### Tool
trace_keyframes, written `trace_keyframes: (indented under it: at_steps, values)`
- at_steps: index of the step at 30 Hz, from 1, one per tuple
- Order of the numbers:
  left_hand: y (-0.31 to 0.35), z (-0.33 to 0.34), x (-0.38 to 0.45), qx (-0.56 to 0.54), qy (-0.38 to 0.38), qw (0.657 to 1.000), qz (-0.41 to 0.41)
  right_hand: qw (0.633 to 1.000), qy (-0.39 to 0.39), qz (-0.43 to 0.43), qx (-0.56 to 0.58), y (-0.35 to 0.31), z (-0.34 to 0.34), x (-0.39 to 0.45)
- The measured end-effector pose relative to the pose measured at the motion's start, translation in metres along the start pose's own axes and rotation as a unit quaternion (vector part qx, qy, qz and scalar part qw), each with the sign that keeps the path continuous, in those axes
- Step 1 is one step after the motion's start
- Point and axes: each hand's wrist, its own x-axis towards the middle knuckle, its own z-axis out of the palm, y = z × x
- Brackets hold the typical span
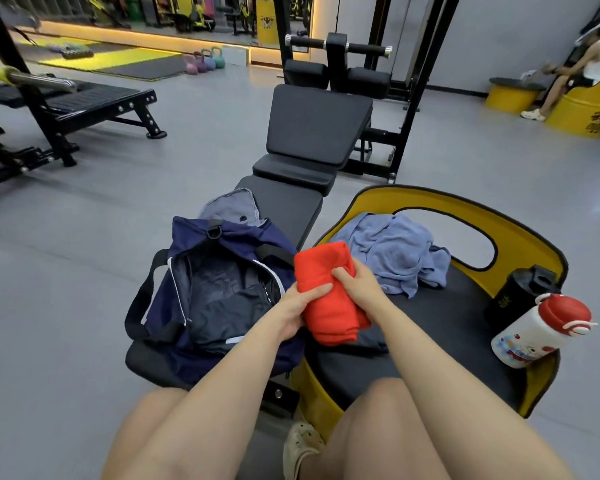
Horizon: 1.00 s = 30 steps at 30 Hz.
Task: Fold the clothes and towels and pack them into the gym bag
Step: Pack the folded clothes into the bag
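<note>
Head view: both hands, left hand (300, 308) and right hand (355, 284), grip the folded red garment (326, 299) just right of the open gym bag (219, 292) on the bench (284, 199). Packing step; next, lower it inside. Blue towel (392, 251) lies unfolded.

Your left hand (300, 304) covers the near-left edge of the red cloth (328, 296), and your right hand (355, 280) hides part of its top, so you cannot count its folds. Under that cloth a dark garment (373, 339) shows only a corner. The gym bag (219, 289) interior is too dark to tell its contents, and your left forearm cuts across its near end. The black bottle (520, 294) stands partly behind the white bottle (537, 332); its yellow print is too small to read.
</note>
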Motion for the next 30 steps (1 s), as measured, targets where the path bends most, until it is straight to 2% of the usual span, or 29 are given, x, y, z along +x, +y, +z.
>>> trace_keyframes:
  at_steps: [4, 8, 12, 15, 17, 20, 22, 24, 25, 28, 30]
  values:
    - [0.009, -0.010, -0.006, -0.008, 0.073, 0.996, 0.042, 0.998, -0.014, -0.007, -0.058, -0.002, 0.014, 0.005]
    - [0.023, -0.019, -0.015, 0.000, 0.085, 0.995, 0.059, 0.994, -0.086, 0.044, 0.049, -0.007, 0.023, 0.002]
    - [0.030, -0.030, -0.024, 0.009, 0.078, 0.995, 0.066, 0.976, -0.160, 0.100, 0.106, -0.006, 0.029, 0.004]
    - [0.034, -0.042, -0.034, 0.006, 0.093, 0.993, 0.072, 0.973, -0.153, 0.128, 0.117, -0.010, 0.043, 0.008]
    - [0.040, -0.056, -0.040, 0.064, 0.113, 0.989, 0.072, 0.979, -0.136, 0.115, 0.102, -0.014, 0.055, 0.012]
    - [0.049, -0.090, -0.055, 0.190, 0.228, 0.947, 0.122, 0.988, -0.091, 0.085, 0.088, -0.017, 0.073, 0.020]
    - [0.046, -0.119, -0.068, 0.265, 0.357, 0.875, 0.191, 0.996, -0.044, 0.054, 0.050, -0.016, 0.082, 0.025]
    - [0.036, -0.146, -0.079, 0.357, 0.461, 0.790, 0.187, 1.000, -0.013, 0.013, -0.013, -0.012, 0.092, 0.033]
    - [0.032, -0.156, -0.082, 0.385, 0.472, 0.775, 0.168, 0.999, -0.011, -0.001, -0.047, -0.010, 0.098, 0.035]
    - [0.024, -0.170, -0.075, 0.427, 0.384, 0.813, 0.101, 0.989, -0.037, -0.027, -0.142, -0.012, 0.120, 0.039]
    - [0.026, -0.171, -0.070, 0.465, 0.335, 0.817, 0.058, 0.974, -0.061, -0.054, -0.211, -0.016, 0.137, 0.040]
